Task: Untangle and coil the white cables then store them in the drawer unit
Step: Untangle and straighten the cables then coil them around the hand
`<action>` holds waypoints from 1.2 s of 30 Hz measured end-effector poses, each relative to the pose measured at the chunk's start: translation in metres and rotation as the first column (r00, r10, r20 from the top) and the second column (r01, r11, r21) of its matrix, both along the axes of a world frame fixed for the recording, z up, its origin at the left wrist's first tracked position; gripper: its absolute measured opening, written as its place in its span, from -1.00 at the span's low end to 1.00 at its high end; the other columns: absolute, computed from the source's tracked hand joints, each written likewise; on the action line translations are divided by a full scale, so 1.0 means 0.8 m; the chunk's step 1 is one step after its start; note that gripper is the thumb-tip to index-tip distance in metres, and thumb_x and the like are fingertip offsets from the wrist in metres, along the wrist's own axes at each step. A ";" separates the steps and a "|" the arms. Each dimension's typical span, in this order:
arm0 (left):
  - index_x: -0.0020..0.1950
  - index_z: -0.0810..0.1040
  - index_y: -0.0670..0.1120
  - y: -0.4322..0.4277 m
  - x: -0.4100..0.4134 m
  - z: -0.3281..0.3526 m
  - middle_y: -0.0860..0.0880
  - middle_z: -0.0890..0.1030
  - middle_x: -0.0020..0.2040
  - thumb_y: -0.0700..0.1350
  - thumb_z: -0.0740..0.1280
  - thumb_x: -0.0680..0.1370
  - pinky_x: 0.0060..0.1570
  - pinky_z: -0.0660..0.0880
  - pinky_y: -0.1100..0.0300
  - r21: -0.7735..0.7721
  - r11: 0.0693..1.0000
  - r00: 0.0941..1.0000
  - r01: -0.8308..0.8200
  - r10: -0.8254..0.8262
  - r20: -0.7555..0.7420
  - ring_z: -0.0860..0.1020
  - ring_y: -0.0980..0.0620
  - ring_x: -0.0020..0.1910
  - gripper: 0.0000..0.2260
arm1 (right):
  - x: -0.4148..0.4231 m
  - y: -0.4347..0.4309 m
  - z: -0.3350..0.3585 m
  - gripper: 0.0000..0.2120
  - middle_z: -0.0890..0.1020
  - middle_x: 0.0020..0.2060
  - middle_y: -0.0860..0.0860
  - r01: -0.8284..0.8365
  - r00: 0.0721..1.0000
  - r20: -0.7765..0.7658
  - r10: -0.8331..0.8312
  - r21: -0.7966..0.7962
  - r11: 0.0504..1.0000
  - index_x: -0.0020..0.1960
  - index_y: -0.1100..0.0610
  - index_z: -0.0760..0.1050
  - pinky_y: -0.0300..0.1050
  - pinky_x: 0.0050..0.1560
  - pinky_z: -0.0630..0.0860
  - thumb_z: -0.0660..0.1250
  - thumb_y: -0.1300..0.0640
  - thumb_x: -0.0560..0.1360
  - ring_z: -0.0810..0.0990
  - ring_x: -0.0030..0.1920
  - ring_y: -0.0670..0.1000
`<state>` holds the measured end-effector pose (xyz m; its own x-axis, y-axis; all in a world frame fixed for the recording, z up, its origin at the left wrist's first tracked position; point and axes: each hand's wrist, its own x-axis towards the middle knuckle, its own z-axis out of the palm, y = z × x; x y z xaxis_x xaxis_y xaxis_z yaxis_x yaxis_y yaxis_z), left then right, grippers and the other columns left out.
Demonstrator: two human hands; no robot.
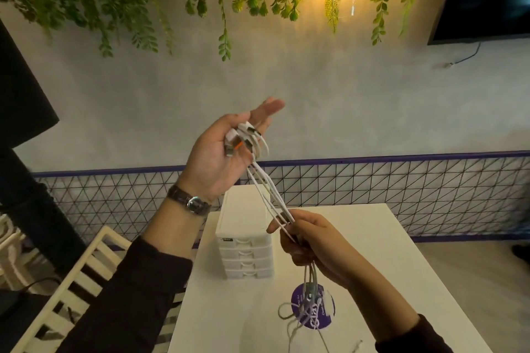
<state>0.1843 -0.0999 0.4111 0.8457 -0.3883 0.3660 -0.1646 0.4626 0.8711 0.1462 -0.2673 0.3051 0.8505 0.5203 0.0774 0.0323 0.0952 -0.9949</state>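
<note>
Dark sleeves frame the white worktop (387, 266). Low down, the right hand (312, 246) clenches the thin white cables (269, 192), whose tangled ends dangle onto a round purple sticker (327, 306). Raised palm-up, the left hand (220, 152) loosely cups their plugs. The taut strands cross the small white plastic drawer unit (243, 226). A white slatted chair (86, 261) stands left.

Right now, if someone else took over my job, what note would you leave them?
Left hand: raised, holds the plug ends of the white cables.
Right hand: lower, grips the same cables, pulled taut between the hands.
Below it, the loose ends hang tangled over the table.
Drawer unit: on the table, visible drawers shut.
Done: plug ends gathered together.
Left: untangle the lower ends, coil, store in a drawer.
</note>
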 end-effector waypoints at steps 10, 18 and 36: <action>0.35 0.34 0.03 0.011 -0.002 -0.038 0.21 0.51 0.28 -0.17 0.13 0.45 0.15 0.39 0.34 0.329 0.944 0.999 0.037 -0.030 -0.026 0.35 0.28 0.33 -0.54 | -0.006 -0.018 -0.002 -0.78 0.34 -0.50 -0.03 0.198 0.980 0.080 -0.184 -0.226 0.954 -0.20 0.09 0.58 -0.31 -0.53 0.16 0.23 0.10 0.56 0.17 -0.54 -0.12; 0.40 -0.31 0.26 -0.047 0.004 -0.070 0.10 -0.48 0.35 -0.11 0.17 0.59 0.26 -0.50 -0.06 0.837 -0.290 0.852 -0.464 -0.406 0.331 -0.49 -0.02 0.37 -0.31 | -0.026 -0.032 0.033 -0.70 0.41 -0.57 -0.08 0.198 0.980 0.100 -0.171 -0.480 0.855 -0.32 0.07 0.52 -0.26 -0.53 0.30 0.23 -0.01 0.54 0.31 -0.58 -0.09; -0.01 0.59 -0.18 -0.021 -0.043 -0.164 -0.30 0.62 0.06 0.15 0.14 0.52 0.23 0.29 0.01 0.673 0.457 0.810 0.582 -0.249 -0.531 0.48 -0.24 0.10 -0.57 | -0.007 -0.055 0.014 -0.81 0.58 -0.11 -0.11 0.295 0.861 0.487 0.148 -0.715 0.634 0.05 0.08 0.63 -0.27 -0.04 0.54 0.37 0.13 0.46 0.57 -0.11 -0.12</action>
<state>0.1500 -0.1166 0.2801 0.4859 -0.7009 -0.5221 0.2015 -0.4915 0.8473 0.1407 -0.3110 0.3163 0.8538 0.5144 0.0809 0.4680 -0.6899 -0.5524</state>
